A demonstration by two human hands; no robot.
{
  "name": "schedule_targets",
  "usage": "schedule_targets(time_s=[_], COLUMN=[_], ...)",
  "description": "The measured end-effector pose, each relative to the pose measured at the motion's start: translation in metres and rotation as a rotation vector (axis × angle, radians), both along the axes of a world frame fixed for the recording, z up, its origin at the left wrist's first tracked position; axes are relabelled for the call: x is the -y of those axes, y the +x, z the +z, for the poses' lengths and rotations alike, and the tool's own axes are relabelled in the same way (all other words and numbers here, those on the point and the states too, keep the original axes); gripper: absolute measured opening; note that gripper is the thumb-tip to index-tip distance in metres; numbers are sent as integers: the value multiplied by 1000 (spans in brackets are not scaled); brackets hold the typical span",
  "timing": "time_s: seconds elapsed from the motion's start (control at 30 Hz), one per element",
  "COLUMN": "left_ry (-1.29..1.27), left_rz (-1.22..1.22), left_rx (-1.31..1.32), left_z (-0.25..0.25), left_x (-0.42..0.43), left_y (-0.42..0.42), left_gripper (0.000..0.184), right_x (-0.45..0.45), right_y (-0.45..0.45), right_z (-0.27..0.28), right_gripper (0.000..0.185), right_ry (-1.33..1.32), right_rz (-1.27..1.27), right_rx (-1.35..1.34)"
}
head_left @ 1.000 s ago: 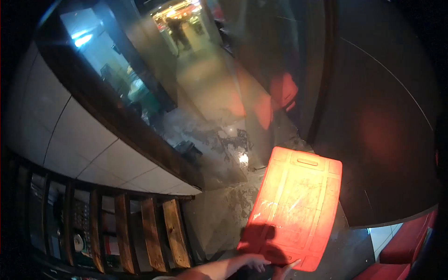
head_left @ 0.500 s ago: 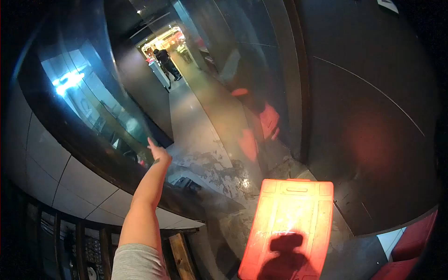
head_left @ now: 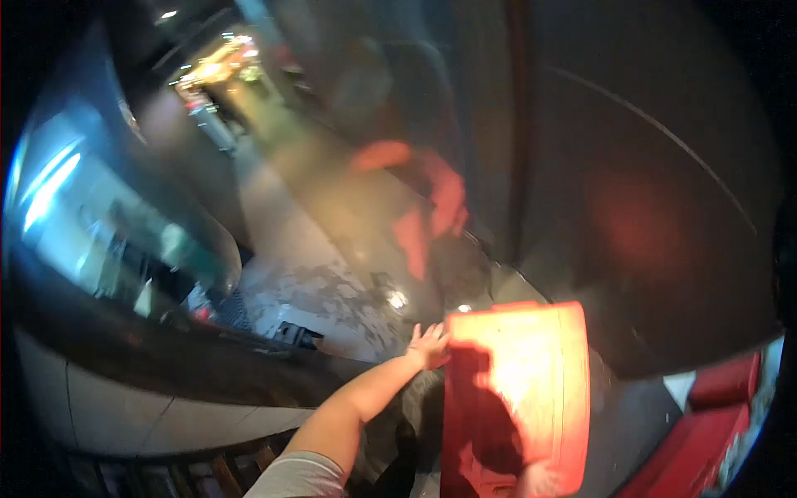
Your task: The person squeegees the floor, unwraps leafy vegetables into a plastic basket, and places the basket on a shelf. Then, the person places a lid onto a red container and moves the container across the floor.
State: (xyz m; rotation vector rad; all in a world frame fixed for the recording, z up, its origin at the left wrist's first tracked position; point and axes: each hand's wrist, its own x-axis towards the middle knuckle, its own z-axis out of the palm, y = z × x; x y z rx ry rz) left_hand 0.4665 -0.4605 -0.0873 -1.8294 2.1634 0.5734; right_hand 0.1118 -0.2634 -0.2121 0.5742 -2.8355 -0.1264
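Note:
A red plastic lid (head_left: 519, 373), like that of a large bin or box, lies below me at center right, with a bright glare and a dark shadow across it. My left hand (head_left: 430, 346) is at its upper left edge, fingers spread. Whether the fingertips press on the rim I cannot tell. Low in the view, my right hand (head_left: 540, 480) is at the lower part of the lid, blurred and overexposed, so its fingers do not show clearly. What stands under the lid is hidden.
A dark panel (head_left: 664, 207) rises on the right. Red containers (head_left: 693, 452) stand at lower right. The corridor floor (head_left: 278, 216) stretches ahead, with wet-looking patches nearer. A glass-fronted wall (head_left: 124, 241) runs along the left, and a black object (head_left: 296, 334) lies by its foot.
My left hand has swung from the glass wall down and right to the lid's edge. My right hand has come into view. The view has shifted right, blurring the corridor.

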Motion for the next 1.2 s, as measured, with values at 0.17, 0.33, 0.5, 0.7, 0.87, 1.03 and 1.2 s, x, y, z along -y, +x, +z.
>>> schedule_targets(time_s=[0.17,0.33,0.5,0.7,0.87,1.03,1.2], left_ry=[-413,-253,-114,-435,-400,-744,-384], left_rz=[-104,16,117,-63,-74,-159,-64], left_rx=[-231,-150,-58,-270,-347,-530,-506], left_z=[-50,-99,-79,-110,-117,-117,-103], left_x=[52,100,129,139,141,142,146], left_y=[-101,-140,-166,-158,-155,-163,-169], left_gripper=[64,81,84,70,68,52,53], right_x=[-3,5,5,5,7,15,17], right_y=[22,19,21,14,14,14,9], right_z=[2,2,10,16,19,32,36], right_gripper=[62,60,60,62,65,66,67], right_ry=[103,131,82,49,58,47,27], right_rz=[-126,-152,-144,-147,-178,-213,-260], right_rx=[-80,-72,21,92,118,200,305])
